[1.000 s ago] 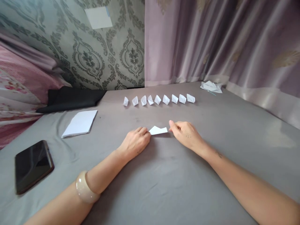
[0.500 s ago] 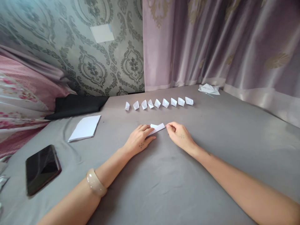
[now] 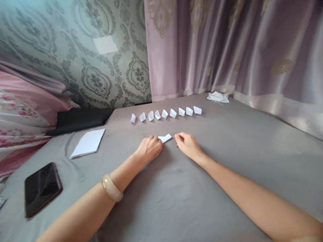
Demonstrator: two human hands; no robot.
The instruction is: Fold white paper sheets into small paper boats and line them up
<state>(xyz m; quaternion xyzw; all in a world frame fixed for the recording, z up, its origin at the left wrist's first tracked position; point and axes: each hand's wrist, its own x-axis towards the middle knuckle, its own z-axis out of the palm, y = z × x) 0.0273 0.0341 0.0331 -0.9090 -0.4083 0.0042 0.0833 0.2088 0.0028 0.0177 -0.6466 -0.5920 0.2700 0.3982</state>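
A small folded strip of white paper (image 3: 166,137) lies on the grey cloth in the middle. My left hand (image 3: 150,148), with a pale bangle on its forearm, covers the strip's left part. Its fingers are curled down on the paper, and the covered part is hidden. Just right of the strip's free end is my right hand (image 3: 188,144), a small gap away. Its fingers are bent in towards the thumb, and nothing shows between them. Beyond both hands stands a row of several small folded white paper pieces (image 3: 173,113).
A stack of white paper (image 3: 88,144) lies to the left, with a dark phone (image 3: 43,189) nearer me. Black cloth (image 3: 80,119) lies behind the stack. More folded white paper (image 3: 219,97) sits at the back right, by the purple curtain (image 3: 191,53).
My left hand has rolled over, its fingers now curled closer over the paper strip. My right hand stays beside the strip's end. The whole view has shifted slightly.
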